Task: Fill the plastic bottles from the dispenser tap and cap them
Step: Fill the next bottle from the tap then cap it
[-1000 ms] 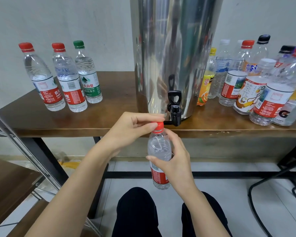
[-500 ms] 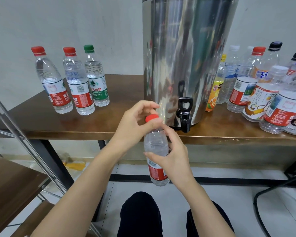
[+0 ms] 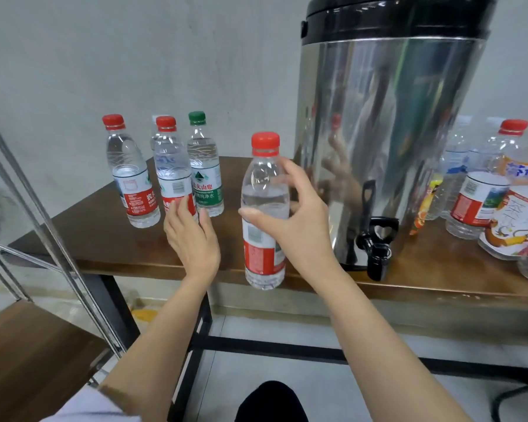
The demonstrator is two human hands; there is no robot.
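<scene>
My right hand (image 3: 299, 220) grips a filled clear bottle (image 3: 264, 208) with a red cap and red label, held upright above the front edge of the brown table (image 3: 104, 239). My left hand (image 3: 192, 239) hovers over the table just left of it, fingers apart, its fingertips close to three capped bottles (image 3: 165, 169); I cannot tell if they touch. Those bottles stand in a row, two with red caps and one with a green cap. The steel dispenser (image 3: 387, 141) stands to the right, and its black tap (image 3: 377, 248) hangs over the table edge.
Several mixed bottles (image 3: 497, 196) crowd the table right of the dispenser. A metal-framed rack with a wooden shelf (image 3: 28, 360) stands at lower left. Black table legs and a crossbar run below over a tiled floor. My dark-clothed knee shows at the bottom.
My left hand has come off the red cap and moved left toward the three bottles. My right hand has raised the capped bottle up and left, away from the tap.
</scene>
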